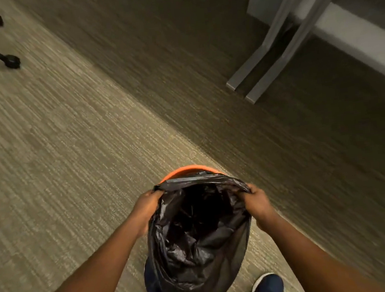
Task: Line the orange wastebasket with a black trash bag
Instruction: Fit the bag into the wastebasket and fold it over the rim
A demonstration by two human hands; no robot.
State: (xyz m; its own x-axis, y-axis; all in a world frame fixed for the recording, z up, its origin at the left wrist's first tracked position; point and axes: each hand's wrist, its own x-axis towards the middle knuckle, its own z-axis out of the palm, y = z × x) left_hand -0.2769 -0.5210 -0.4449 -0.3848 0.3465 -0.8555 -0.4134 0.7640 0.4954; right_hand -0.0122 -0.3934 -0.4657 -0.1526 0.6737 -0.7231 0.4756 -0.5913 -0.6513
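The orange wastebasket (188,170) sat in the lower centre of the frame, on the carpet (68,147), and only a curved strip of its rim showed at the far side of the opening. The black trash bag (197,245) covered the rest of it: the bag's mouth was spread wide over the opening, its far edge lay just inside the orange rim, and its crumpled body hung down toward the bottom edge of the frame, hiding the walls of the basket.

Your left hand (146,206) was at the left edge of the bag's mouth, with its fingers clenched on a fold of the black film. Your right hand (256,201) was at the right edge of the mouth, with its fingers likewise closed on the film. The two hands held the mouth stretched apart between them. Both forearms were bare and entered from the lower corners of the frame.

A dark blue shoe (268,287) with a white sole edge appeared at the bottom of the frame, just right of the bag. A dark trouser leg (153,290) showed just left of the bag's lower part.

In the upper left of the frame, two black chair legs with castors (11,61) rested on the carpet, well apart from the basket. In the upper right, grey metal desk legs (273,61) ran down to the floor, with a pale panel (353,33) behind them. The upper part of the frame was blurred.
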